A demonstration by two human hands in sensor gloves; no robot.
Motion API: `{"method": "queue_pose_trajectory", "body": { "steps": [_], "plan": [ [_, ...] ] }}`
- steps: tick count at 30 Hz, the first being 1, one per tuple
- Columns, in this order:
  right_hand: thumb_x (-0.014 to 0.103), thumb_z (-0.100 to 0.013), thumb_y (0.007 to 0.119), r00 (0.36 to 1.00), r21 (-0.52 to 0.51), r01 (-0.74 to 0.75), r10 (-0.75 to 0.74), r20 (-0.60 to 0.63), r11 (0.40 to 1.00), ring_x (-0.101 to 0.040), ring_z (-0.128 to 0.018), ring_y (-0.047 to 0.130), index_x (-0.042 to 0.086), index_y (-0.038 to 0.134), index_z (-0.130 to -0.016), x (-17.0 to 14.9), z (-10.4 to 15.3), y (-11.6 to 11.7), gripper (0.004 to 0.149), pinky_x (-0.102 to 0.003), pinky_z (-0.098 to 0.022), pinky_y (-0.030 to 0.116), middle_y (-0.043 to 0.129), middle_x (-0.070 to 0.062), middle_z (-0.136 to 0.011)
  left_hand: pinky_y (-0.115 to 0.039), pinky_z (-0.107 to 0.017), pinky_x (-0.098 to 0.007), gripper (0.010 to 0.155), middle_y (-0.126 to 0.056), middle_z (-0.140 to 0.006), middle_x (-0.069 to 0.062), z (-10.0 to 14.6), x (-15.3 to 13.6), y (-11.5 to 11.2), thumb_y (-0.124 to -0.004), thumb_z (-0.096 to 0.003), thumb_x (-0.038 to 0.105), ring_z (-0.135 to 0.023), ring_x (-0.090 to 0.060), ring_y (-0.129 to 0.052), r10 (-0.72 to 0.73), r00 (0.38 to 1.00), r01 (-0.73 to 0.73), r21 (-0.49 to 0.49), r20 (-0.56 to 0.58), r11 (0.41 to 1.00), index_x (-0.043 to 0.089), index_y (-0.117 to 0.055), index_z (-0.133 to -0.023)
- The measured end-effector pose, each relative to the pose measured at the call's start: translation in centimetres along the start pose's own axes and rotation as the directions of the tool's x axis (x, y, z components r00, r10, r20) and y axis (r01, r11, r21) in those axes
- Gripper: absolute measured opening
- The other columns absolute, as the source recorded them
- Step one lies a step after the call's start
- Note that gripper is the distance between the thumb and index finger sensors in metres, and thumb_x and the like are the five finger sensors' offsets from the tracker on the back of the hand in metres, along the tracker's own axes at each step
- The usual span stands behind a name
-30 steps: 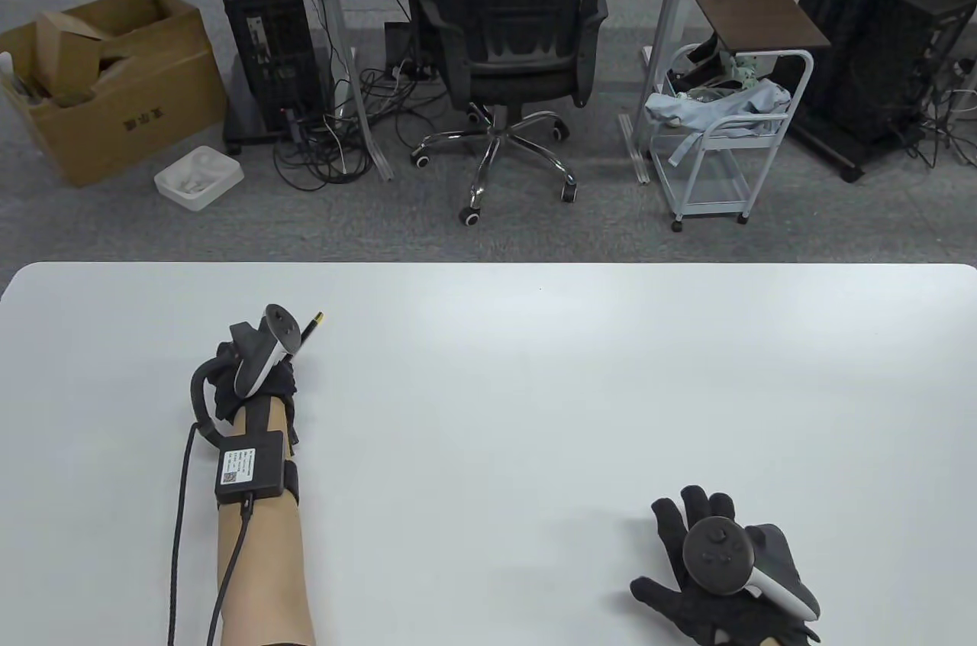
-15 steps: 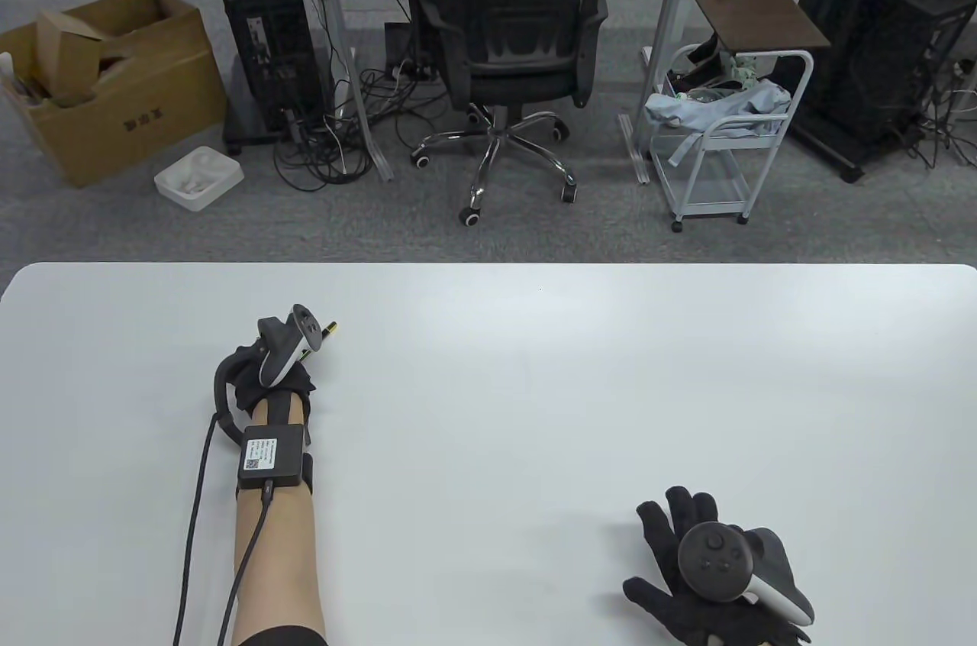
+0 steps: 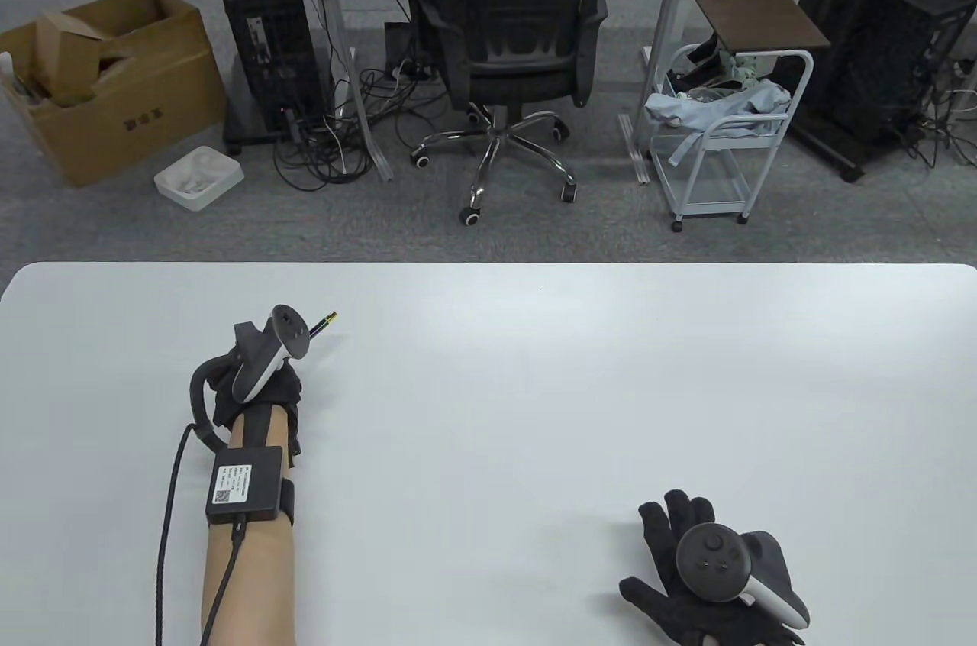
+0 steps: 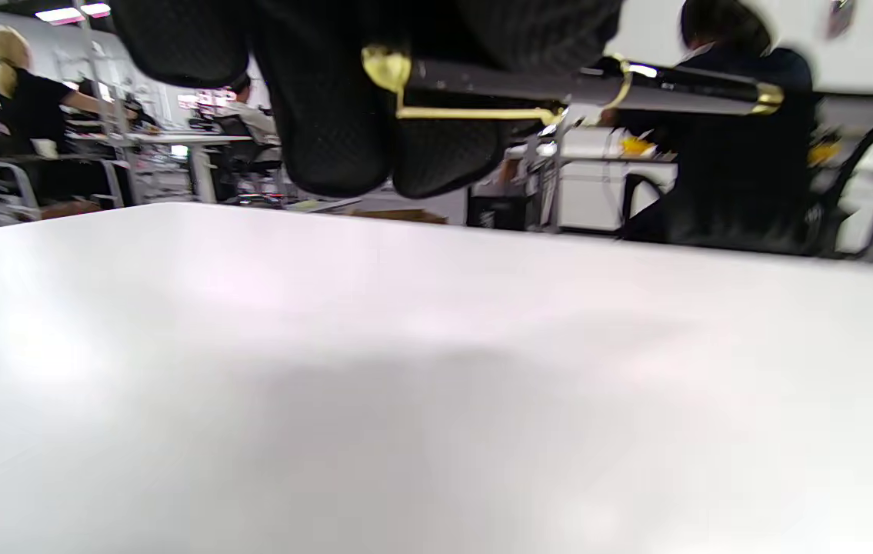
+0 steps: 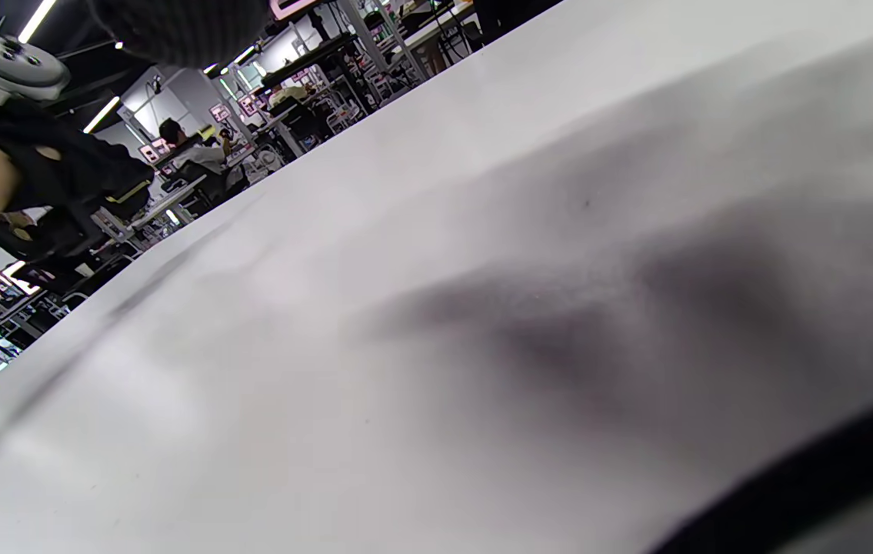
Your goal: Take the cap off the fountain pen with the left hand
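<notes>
1. While the left hand (image 3: 256,382) has swung back toward the left since half a second ago, its fingers (image 4: 336,115) grip the fountain pen (image 4: 582,81) clear above the counter (image 3: 534,409).
2. Fountain pen cap (image 4: 482,81) with its gold clip looks seated, so probably no pull yet.
3. Right hand (image 3: 706,585) rests flat, fingers spread, holding nothing, barely moved.
</notes>
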State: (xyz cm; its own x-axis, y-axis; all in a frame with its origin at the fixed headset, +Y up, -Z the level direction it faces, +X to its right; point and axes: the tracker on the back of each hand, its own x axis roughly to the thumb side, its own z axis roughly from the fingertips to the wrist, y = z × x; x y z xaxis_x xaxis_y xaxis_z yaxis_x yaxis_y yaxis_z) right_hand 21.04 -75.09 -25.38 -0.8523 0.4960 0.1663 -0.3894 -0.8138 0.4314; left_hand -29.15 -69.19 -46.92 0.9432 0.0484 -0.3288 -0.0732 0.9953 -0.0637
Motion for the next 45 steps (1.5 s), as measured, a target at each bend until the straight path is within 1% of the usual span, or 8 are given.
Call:
{"method": "queue_pose_trajectory", "body": {
  "steps": [7, 12, 19, 24, 30, 36, 42, 45],
  "plan": [
    [0.055, -0.050, 0.056, 1.000, -0.004, -0.004, 0.004, -0.004, 1.000, -0.051, -0.090, -0.012, 0.016, 0.001, -0.102, 0.3, 0.2, 0.2, 0.086, -0.075, -0.057, 0.004, -0.016, -0.020, -0.102, -0.063, -0.069, -0.067, 0.043, -0.090, -0.086, -0.004, 8.3, 2.7, 6.1, -0.066, -0.0469, 0.023, -0.085, -0.033, -0.094, 0.109, 0.947, -0.129, 0.047, 0.303, 0.990, 0.019, -0.075, -0.088],
    [0.055, -0.050, 0.057, 1.000, 0.011, -0.022, 0.023, -0.008, 1.000, -0.051, -0.091, -0.012, 0.016, 0.001, -0.102, 0.8, 0.1, 0.4, 0.085, -0.075, -0.057, 0.003, -0.016, -0.019, -0.103, -0.063, -0.070, -0.066, 0.042, -0.089, -0.086, -0.003, 14.7, 5.4, 7.8, -0.066, -0.0470, 0.024, -0.084, -0.033, -0.093, 0.068, 0.902, -0.108, 0.069, 0.426, 0.992, 0.020, -0.075, -0.088],
    [0.053, -0.050, 0.059, 0.999, -0.066, -0.024, 0.027, 0.042, 0.998, -0.050, -0.093, -0.008, 0.016, 0.009, -0.104, 1.3, 0.2, -0.2, 0.083, -0.075, -0.058, 0.005, -0.010, -0.017, -0.106, -0.063, -0.069, -0.066, 0.042, -0.089, -0.086, -0.004, 21.8, 9.0, 3.6, -0.066, -0.0469, 0.024, -0.083, -0.034, -0.093, 0.160, 0.818, -0.204, 0.017, 0.553, 0.979, 0.020, -0.075, -0.088],
    [0.047, -0.051, 0.059, 0.998, -0.052, -0.065, 0.065, -0.012, 0.996, -0.050, -0.093, -0.008, 0.015, 0.009, -0.104, 1.4, -0.5, 0.2, 0.079, -0.075, -0.058, 0.005, -0.006, -0.016, -0.107, -0.064, -0.069, -0.066, 0.042, -0.089, -0.086, -0.004, 26.2, 11.6, 0.2, -0.066, -0.0469, 0.024, -0.083, -0.034, -0.093, 0.168, 0.774, -0.212, -0.001, 0.611, 0.977, 0.020, -0.076, -0.088],
    [0.042, -0.052, 0.059, 0.990, -0.041, -0.130, 0.127, -0.065, 0.991, -0.048, -0.094, -0.007, 0.016, 0.010, -0.104, 1.5, -0.8, 0.6, 0.076, -0.075, -0.059, 0.005, -0.004, -0.014, -0.108, -0.064, -0.068, -0.066, 0.042, -0.089, -0.085, -0.004, 26.7, 12.9, -4.3, -0.066, -0.0462, 0.024, -0.082, -0.034, -0.093, 0.114, 0.794, -0.149, 0.010, 0.597, 0.989, 0.020, -0.076, -0.087],
    [0.039, -0.053, 0.060, 0.989, -0.080, -0.133, 0.127, -0.078, 0.988, -0.049, -0.095, -0.004, 0.017, 0.013, -0.104, 1.8, -0.7, 0.1, 0.074, -0.075, -0.060, 0.007, -0.003, -0.013, -0.109, -0.064, -0.068, -0.066, 0.042, -0.089, -0.085, -0.004, 26.5, 12.0, -4.9, -0.066, -0.0461, 0.023, -0.082, -0.034, -0.093, 0.094, 0.801, -0.128, 0.015, 0.591, 0.992, 0.020, -0.075, -0.087],
    [0.033, -0.051, 0.064, 0.974, -0.440, -0.107, 0.182, 0.133, 0.892, -0.049, -0.103, 0.020, 0.017, 0.031, -0.106, 5.6, 1.7, -2.2, 0.065, -0.075, -0.063, 0.019, 0.020, -0.012, -0.114, -0.064, -0.068, -0.066, 0.042, -0.089, -0.085, -0.004, 28.0, 13.6, -5.1, -0.066, -0.0462, 0.024, -0.081, -0.034, -0.093, 0.080, 0.745, -0.101, -0.006, 0.662, 0.995, 0.020, -0.075, -0.087],
    [0.032, -0.050, 0.066, 0.954, -0.451, -0.109, 0.220, 0.202, 0.886, -0.046, -0.104, 0.036, 0.018, 0.047, -0.104, 7.2, 1.7, -1.1, 0.059, -0.075, -0.063, 0.024, 0.047, -0.011, -0.114, -0.064, -0.068, -0.065, 0.042, -0.089, -0.085, -0.004, 29.0, 14.6, -5.2, -0.066, -0.0462, 0.024, -0.081, -0.034, -0.093, 0.078, 0.707, -0.097, -0.012, 0.703, 0.995, 0.020, -0.075, -0.087]
  ]
}}
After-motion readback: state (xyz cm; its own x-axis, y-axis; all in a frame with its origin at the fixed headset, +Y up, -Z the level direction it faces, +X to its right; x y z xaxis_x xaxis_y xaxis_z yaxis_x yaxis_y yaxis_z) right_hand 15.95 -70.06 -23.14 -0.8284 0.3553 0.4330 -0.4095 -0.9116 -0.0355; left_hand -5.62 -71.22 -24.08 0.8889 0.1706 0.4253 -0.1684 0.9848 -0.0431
